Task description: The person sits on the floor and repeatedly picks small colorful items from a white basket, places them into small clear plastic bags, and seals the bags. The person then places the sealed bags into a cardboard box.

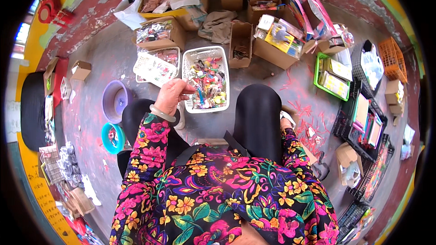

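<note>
We're holding our left hand point(171, 95) up at the near-left edge of the white plastic lattice basket point(190, 63) full of small colourful toys point(208, 84) on the floor, fingers point(184, 86) pinching something tiny. Our right hand point(286, 123) is sitting behind the knee, fingers hidden, so can't tell.

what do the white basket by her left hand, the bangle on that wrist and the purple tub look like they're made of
White basket: moulded plastic, by its regular lattice walls and even matt white. Bangle on the left hand's wrist: pale, smooth and slightly translucent, like jade or glass, possibly plastic. Purple tub: plastic, by its uniform colour and soft sheen on a thin rounded rim.
</note>
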### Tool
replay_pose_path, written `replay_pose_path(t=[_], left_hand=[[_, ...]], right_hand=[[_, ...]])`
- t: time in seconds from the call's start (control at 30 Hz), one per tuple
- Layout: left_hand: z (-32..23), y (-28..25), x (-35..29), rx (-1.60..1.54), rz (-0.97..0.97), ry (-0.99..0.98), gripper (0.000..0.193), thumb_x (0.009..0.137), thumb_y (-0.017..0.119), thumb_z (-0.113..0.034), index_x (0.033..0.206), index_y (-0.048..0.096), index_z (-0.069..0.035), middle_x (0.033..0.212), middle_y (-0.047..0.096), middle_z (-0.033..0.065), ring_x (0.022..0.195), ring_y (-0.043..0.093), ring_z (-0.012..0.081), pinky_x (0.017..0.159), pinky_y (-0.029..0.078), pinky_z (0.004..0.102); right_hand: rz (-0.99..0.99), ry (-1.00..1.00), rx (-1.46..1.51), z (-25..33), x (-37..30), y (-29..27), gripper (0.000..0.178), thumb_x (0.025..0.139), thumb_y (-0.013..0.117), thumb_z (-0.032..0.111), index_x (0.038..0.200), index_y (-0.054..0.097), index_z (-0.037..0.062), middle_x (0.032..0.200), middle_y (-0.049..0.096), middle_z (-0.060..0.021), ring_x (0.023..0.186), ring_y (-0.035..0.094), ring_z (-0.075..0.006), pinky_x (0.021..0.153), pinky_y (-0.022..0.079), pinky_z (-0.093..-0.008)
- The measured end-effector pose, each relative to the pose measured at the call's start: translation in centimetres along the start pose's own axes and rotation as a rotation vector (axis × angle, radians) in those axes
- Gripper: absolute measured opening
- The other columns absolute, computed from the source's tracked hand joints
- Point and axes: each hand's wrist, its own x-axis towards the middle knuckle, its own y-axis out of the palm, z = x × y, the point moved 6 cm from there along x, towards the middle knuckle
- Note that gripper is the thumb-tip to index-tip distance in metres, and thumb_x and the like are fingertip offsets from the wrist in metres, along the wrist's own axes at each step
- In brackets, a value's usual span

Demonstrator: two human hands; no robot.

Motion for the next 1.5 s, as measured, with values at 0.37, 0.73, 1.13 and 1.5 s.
replay_pose_path(t=[0.37, 0.73, 1.13, 1.5], left_hand=[[0.6, 0.9, -0.1, 0.015, -0.001, -0.054, 0.021, 0.088, 0.051, -0.023, 0.082, 0.058, -0.004, 0.075, 0.064, 0.0048, 0.067, 0.060, 0.0106, 0.056, 0.044, 0.0197], [1.7, 0.4, 0.0, 0.049, 0.001, -0.035, 0.020, 0.088, 0.050, -0.021, 0.081, 0.058, -0.004, 0.076, 0.064, 0.0055, 0.068, 0.061, 0.0111, 0.057, 0.045, 0.0200], [0.6, 1.2, -0.1, 0.133, 0.044, -0.001, 0.023, 0.089, 0.050, -0.025, 0.081, 0.060, -0.006, 0.079, 0.065, 0.0041, 0.070, 0.060, 0.0102, 0.060, 0.046, 0.0212], [-0.6, 1.9, -0.4, 0.160, 0.105, 0.063, 0.023, 0.089, 0.049, -0.023, 0.079, 0.060, -0.006, 0.077, 0.064, 0.0035, 0.072, 0.061, 0.0102, 0.059, 0.044, 0.0202]], right_hand=[[0.057, -0.027, 0.018, -1.9, 2.0, 1.2, 0.032, 0.082, 0.046, 0.026, 0.103, 0.059, 0.0056, 0.100, 0.060, -0.0182, 0.094, 0.058, -0.0326, 0.079, 0.046, -0.0384], [0.083, -0.043, 0.028, -2.6, 2.8, 2.5, 0.037, 0.082, 0.046, 0.031, 0.106, 0.058, 0.0053, 0.103, 0.059, -0.0192, 0.097, 0.056, -0.0340, 0.080, 0.045, -0.0400], [-0.283, 0.101, 0.040, 1.0, -5.8, -5.0, 0.025, 0.077, 0.052, 0.019, 0.092, 0.066, 0.0056, 0.098, 0.062, -0.0179, 0.095, 0.058, -0.0322, 0.081, 0.047, -0.0400], [-0.410, -0.296, 1.115, 3.5, -20.4, -23.3, 0.013, 0.079, 0.061, 0.015, 0.081, 0.061, 0.0020, 0.059, 0.057, -0.0038, 0.044, 0.053, -0.0095, 0.037, 0.036, -0.0200]])
